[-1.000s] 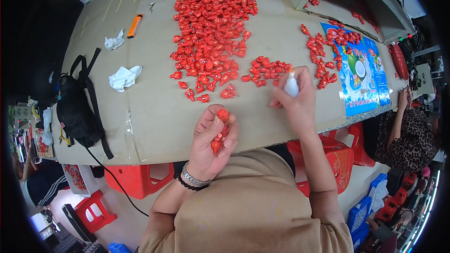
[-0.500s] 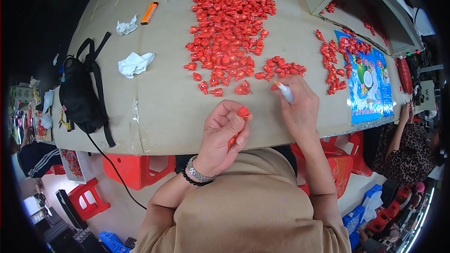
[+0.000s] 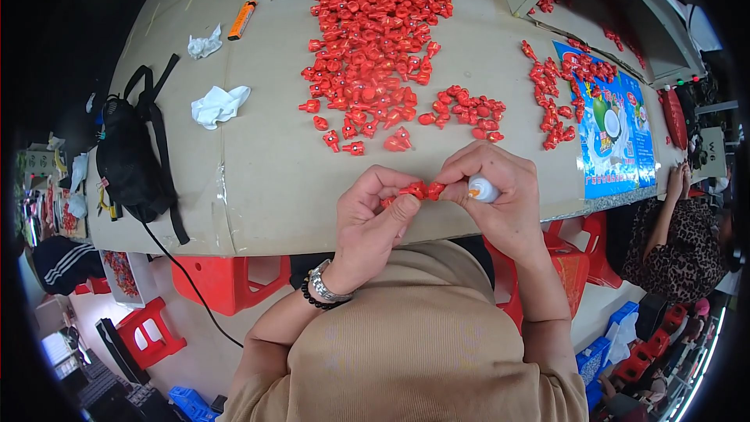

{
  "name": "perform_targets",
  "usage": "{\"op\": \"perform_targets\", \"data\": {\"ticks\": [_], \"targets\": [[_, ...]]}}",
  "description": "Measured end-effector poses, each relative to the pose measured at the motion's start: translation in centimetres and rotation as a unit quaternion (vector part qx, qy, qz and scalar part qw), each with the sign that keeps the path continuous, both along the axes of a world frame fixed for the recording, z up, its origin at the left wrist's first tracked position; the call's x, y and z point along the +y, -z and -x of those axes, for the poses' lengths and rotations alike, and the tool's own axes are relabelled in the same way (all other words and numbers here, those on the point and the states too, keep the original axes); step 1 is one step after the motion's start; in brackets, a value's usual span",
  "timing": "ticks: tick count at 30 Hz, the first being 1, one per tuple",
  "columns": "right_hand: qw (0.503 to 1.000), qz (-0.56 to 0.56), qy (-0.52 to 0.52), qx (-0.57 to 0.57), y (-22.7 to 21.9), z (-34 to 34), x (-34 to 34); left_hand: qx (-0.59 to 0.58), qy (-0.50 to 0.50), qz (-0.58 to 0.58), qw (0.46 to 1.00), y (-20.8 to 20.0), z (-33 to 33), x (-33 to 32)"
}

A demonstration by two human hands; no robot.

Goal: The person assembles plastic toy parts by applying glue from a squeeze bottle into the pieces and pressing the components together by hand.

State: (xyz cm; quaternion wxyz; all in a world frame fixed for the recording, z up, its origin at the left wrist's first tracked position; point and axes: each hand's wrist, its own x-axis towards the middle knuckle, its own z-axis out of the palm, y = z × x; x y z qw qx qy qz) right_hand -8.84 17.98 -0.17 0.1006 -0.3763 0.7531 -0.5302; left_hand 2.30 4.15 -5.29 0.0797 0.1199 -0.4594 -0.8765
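My left hand (image 3: 367,215) is closed on a small red plastic figure (image 3: 412,189), its fingers covering part of it. Between the thumb and fingertips of my right hand (image 3: 508,199) is a smaller red piece (image 3: 435,191), which meets the end of the figure or sits right against it. The same hand keeps a white squeeze bottle (image 3: 484,188) with an orange tip tucked in its grip. Beyond my hands lie a small cluster of red pieces (image 3: 469,111) and a large heap of red figures (image 3: 375,23).
More red figures (image 3: 547,90) lie to the right, some on a blue printed sheet (image 3: 617,152), near a grey open-fronted box (image 3: 617,12). On the left are a black bag (image 3: 133,160), crumpled tissues (image 3: 219,106) and an orange stick-shaped pack (image 3: 242,20). A co-worker's arm (image 3: 668,203) rests at far right.
My right hand has moved from the small cluster toward my left hand, bringing a red piece against the held figure. The bottle has tilted in my grip.
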Motion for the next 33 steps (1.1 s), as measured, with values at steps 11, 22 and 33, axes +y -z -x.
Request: {"op": "perform_targets", "data": {"ticks": [11,22,33], "targets": [[0.999,-0.029,-0.012,0.025,0.5,0.3,0.1,0.003,0.003,0.08,0.997,0.1,-0.1,0.2],[0.999,0.027,-0.018,-0.037,2.7,0.0,0.3,-0.029,0.015,0.132,0.991,0.1,0.1,-0.1],[0.999,0.045,-0.01,-0.014,3.8,-0.3,0.5,-0.011,0.001,0.146,0.989,0.4,0.2,0.1]]}}
